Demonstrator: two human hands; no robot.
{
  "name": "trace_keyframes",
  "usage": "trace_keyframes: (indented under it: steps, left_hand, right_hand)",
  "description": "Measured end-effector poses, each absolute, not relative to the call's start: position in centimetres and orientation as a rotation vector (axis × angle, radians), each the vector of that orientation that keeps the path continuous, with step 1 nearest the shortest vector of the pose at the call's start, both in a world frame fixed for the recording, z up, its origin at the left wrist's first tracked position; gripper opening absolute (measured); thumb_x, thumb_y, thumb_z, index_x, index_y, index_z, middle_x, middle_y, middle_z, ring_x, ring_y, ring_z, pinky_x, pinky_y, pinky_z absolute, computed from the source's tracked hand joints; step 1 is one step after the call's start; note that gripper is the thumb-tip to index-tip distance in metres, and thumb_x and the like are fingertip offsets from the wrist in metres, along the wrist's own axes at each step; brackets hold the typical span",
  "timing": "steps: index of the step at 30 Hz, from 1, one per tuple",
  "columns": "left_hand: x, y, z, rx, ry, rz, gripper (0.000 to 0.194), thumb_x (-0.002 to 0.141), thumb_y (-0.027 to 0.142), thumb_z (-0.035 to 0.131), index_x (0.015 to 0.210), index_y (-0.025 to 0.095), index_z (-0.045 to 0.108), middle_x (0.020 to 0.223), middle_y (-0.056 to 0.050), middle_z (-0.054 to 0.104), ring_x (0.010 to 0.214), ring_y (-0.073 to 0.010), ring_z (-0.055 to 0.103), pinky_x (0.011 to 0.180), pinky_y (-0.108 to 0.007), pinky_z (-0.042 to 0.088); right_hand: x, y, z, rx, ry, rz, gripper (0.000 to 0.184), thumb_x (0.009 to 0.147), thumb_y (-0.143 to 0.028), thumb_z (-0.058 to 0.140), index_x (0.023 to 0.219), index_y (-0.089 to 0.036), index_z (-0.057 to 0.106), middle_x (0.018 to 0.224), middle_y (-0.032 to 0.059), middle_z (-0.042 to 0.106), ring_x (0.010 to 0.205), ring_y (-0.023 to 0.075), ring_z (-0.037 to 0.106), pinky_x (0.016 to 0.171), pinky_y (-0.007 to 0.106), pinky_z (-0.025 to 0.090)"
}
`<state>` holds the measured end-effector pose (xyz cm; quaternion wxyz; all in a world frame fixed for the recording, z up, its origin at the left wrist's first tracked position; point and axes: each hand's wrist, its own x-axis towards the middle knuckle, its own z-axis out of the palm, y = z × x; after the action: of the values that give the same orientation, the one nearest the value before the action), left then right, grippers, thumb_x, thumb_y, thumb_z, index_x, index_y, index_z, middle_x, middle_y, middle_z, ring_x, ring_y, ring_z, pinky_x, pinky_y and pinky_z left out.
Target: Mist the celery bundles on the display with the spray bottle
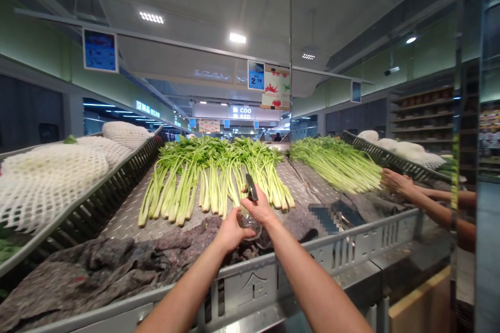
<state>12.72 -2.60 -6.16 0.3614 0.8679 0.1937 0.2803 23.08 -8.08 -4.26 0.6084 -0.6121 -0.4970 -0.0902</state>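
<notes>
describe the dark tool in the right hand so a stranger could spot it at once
In the middle of the produce stall, long green stalks lie on a sloped metal tray. Just in front of them, the person's right hand holds a narrow dark tool. It stands upright, and it is the only dark, hard-edged thing against those pale stalks.

2 hands [258, 207] — and 3 large blue screens [99, 50] overhead.
</notes>
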Motion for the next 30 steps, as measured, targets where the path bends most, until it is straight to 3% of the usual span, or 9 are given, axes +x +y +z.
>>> trace_keyframes:
  steps: [6,25,30]
  left_hand:
    - [12.85,-2.57,-6.03,2.180,0.480,0.717,0.065,0.048,0.021,0.067,0.108,0.010,0.046,0.093,-0.006,0.058,0.084,-0.0201,0.052,0.076,-0.030,0.039]
    - [12.89,-2.88,-6.39,2.220,0.502,0.783,0.063,0.047,0.020,0.069,0.106,0.014,0.049,0.097,-0.006,0.059,0.087,-0.0203,0.055,0.077,-0.030,0.041]
    - [12.97,-2.74,-6.59,2.216,0.465,0.828,0.065,0.048,0.017,0.068,0.109,0.017,0.047,0.096,-0.004,0.060,0.085,-0.0190,0.056,0.075,-0.028,0.042]
  right_hand:
    - [22.77,-8.11,-4.15,-1.439,-1.044,-0.236,0.026,0.060,-0.023,0.051,0.084,-0.017,0.050,0.069,-0.0024,0.052,0.057,0.0099,0.046,0.057,0.023,0.038]
    - [22.77,-8.14,-4.37,-1.418,-1.091,-0.340,0.026,0.062,-0.025,0.051,0.085,-0.015,0.055,0.063,-0.0020,0.051,0.055,0.0103,0.044,0.057,0.023,0.038]
    - [22.68,-8.39,-4.38,-1.353,-1.252,-0.112,0.035,0.062,-0.023,0.052,0.096,-0.017,0.050,0.069,-0.0015,0.054,0.060,0.0112,0.048,0.058,0.024,0.040]
